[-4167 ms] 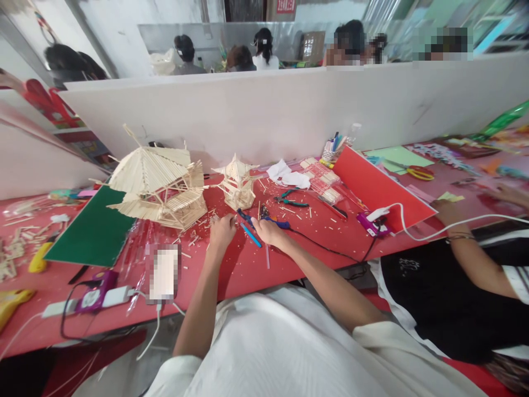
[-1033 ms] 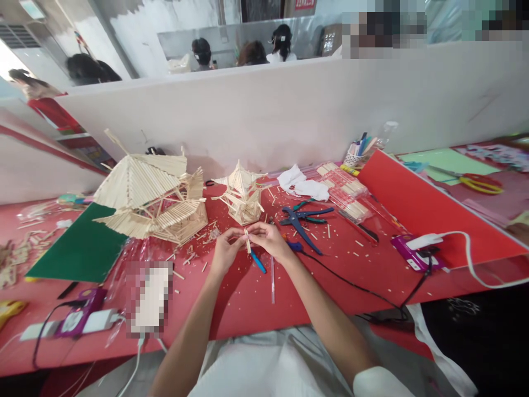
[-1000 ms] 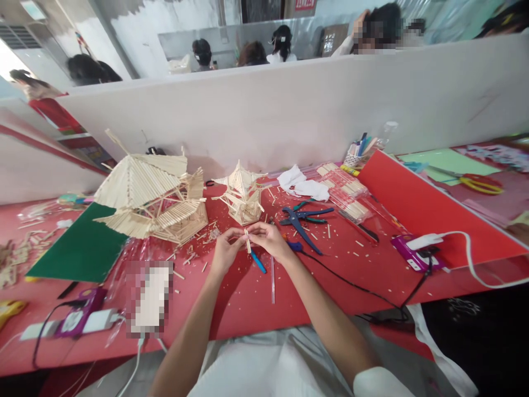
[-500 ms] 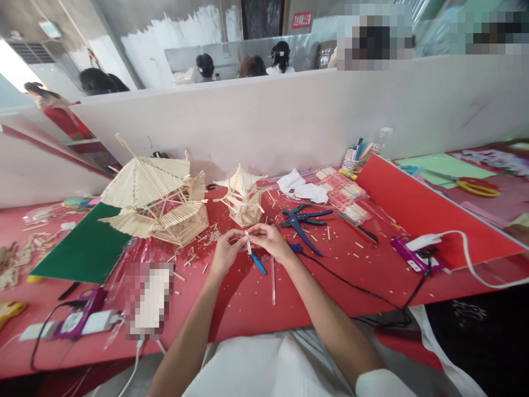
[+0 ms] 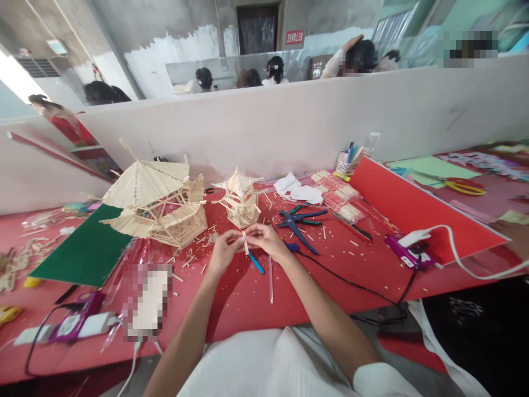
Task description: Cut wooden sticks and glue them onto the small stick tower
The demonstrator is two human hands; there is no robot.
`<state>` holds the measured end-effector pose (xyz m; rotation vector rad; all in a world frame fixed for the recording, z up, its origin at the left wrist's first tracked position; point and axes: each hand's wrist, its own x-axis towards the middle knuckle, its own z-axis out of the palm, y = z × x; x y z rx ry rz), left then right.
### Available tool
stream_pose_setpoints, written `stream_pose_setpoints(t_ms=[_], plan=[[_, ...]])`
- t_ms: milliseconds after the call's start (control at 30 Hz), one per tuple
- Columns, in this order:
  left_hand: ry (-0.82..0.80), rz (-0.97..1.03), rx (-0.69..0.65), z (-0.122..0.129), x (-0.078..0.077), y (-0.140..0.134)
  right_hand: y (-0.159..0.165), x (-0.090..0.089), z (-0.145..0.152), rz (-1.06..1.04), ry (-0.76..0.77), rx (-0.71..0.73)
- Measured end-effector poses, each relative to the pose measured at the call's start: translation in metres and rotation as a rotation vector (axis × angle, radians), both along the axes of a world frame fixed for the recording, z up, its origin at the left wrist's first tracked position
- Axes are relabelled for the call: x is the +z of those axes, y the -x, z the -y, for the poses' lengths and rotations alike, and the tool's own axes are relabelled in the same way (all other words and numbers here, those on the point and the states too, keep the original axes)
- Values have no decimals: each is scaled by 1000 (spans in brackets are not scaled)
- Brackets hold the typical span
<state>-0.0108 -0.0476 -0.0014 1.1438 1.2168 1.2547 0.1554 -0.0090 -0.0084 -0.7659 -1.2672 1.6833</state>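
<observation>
My left hand [image 5: 225,251] and my right hand [image 5: 268,242] meet at the fingertips over the red table. Both pinch a small pale wooden stick piece [image 5: 246,243], held nearly upright; whether it is one stick or more I cannot tell. A blue pen-like tool [image 5: 256,263] lies just below the fingers, and a clear thin rod [image 5: 271,280] is beside it. Behind my hands stands a small stick-built pavilion model [image 5: 240,201]. To its left is a larger stick pavilion model [image 5: 157,204] with a slatted roof.
Blue-handled pliers [image 5: 296,225] lie right of my hands, near white tissue [image 5: 297,189] and bagged wooden sticks [image 5: 339,196]. A black cord [image 5: 351,285] runs to a purple power strip [image 5: 409,252]. A green board [image 5: 82,245] is at left. A white partition [image 5: 264,121] stands behind.
The camera view has shifted slightly, so the scene sits a little differently. My hands keep the same pinch on the stick piece, with hardly any movement.
</observation>
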Motion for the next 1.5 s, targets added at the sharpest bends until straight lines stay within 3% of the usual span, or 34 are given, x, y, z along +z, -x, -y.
stream_pose_setpoints(t_ms=[1100,1367,1500], plan=[[-81,-39,-16,5,1,4,2,2,-1,44,-55,22],[-70,-35,-7,1,-1,6,1,7,3,106,-13,-5],[-85,-26,21,0,-2,9,5,1,2,135,3,18]])
